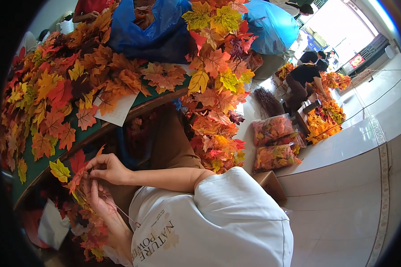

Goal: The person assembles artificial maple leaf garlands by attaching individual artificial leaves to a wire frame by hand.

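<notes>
My right hand (112, 169) is closed in a pinch, thumb against forefinger, on an artificial maple leaf garland (78, 162). Just below it, my left hand (101, 201) also grips the garland, its fingers curled near the same spot. Red and yellow-green leaves stick out past my fingertips beside the table edge. More of the strand, in orange, red and dark purple, hangs down below my hands. Whatever thin stem or tie lies between the fingertips is too small to make out.
The green table (34, 170) carries heaped leaf garlands (53, 95), a white paper sheet (116, 109) and a blue plastic bag (151, 38). A thick garland (216, 115) hangs off its edge. Bagged leaves (275, 156) lie on the floor; a person (304, 80) bends over leaves beyond.
</notes>
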Available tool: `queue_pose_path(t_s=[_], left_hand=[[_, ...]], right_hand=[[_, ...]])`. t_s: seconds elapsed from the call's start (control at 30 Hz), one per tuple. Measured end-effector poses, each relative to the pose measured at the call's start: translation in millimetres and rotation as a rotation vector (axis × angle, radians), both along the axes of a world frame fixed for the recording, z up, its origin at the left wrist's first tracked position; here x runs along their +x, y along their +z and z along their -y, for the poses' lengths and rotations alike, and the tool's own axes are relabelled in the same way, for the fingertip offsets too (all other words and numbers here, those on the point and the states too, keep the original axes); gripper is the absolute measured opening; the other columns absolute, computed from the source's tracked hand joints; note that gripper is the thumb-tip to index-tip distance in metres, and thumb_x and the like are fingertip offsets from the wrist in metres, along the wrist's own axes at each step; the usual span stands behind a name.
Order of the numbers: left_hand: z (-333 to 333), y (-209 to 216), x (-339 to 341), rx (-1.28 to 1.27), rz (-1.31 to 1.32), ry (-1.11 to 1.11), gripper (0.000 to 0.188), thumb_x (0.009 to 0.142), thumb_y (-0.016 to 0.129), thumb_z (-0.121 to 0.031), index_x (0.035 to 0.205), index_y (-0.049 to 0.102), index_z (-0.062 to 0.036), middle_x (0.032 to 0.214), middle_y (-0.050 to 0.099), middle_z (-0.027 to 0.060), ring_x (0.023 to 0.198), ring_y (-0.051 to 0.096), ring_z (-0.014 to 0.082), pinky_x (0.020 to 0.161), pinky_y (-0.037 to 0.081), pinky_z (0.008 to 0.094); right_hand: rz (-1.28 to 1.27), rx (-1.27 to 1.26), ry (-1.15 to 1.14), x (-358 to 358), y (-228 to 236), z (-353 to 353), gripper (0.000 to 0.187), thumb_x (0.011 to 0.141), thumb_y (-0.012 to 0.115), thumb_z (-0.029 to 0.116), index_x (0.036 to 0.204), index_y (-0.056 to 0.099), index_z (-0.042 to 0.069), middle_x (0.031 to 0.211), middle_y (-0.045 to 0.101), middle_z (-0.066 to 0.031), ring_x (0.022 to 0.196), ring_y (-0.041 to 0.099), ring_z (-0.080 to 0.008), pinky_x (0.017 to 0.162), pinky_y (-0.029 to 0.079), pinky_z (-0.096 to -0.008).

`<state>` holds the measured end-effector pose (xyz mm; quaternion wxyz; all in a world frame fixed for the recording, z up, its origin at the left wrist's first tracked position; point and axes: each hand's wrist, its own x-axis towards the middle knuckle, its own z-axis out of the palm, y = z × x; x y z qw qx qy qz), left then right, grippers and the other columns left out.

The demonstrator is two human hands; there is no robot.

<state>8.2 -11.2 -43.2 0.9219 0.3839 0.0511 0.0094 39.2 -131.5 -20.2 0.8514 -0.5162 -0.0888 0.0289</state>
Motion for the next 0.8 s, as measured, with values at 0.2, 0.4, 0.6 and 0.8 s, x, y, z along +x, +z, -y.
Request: queue_pose_path(t_s=[0.2,0.4,0.6,0.8], left_hand=[[-1.7,-5.3,-9.1,0.034,-0.071,0.099,0.029,0.084,0.057,-0.004,0.113,0.057,-0.0023,0.093,0.060,0.0009,0.072,0.053,0.0038,0.058,0.040,0.0155],[16.1,10.5,-4.8,-0.002,-0.002,0.046,0.033,0.077,0.065,0.000,0.110,0.059,-0.0010,0.075,0.057,-0.0005,0.055,0.049,0.0072,0.047,0.036,0.0183],[5.4,5.6,-7.0,-0.052,0.042,0.098,0.034,0.080,0.062,0.004,0.113,0.057,0.0020,0.074,0.058,0.0025,0.058,0.054,0.0099,0.050,0.043,0.0209],[-7.0,9.9,-1.4,0.004,-0.050,0.138,0.023,0.083,0.063,-0.001,0.105,0.059,0.0014,0.079,0.062,0.0051,0.071,0.063,0.0140,0.061,0.050,0.0224]], right_hand=[[0.125,-0.237,-0.025,-8.3,-2.8,-2.6,0.012,0.079,0.062,-0.001,0.089,0.067,0.001,0.082,0.067,-0.0043,0.076,0.059,-0.0082,0.067,0.050,-0.0236],[-0.021,-0.023,-0.002,-5.7,-15.7,10.3,0.018,0.082,0.060,-0.006,0.098,0.065,-0.001,0.088,0.066,-0.0049,0.078,0.059,-0.0083,0.075,0.049,-0.0223],[-0.041,0.058,0.160,-1.9,-22.6,2.2,0.016,0.084,0.060,-0.003,0.100,0.063,-0.002,0.087,0.065,-0.0052,0.071,0.060,-0.0091,0.072,0.049,-0.0232],[0.166,-0.292,0.175,3.5,-20.2,0.5,0.019,0.086,0.058,-0.001,0.105,0.059,-0.003,0.088,0.064,-0.0053,0.072,0.060,-0.0096,0.074,0.050,-0.0223]])
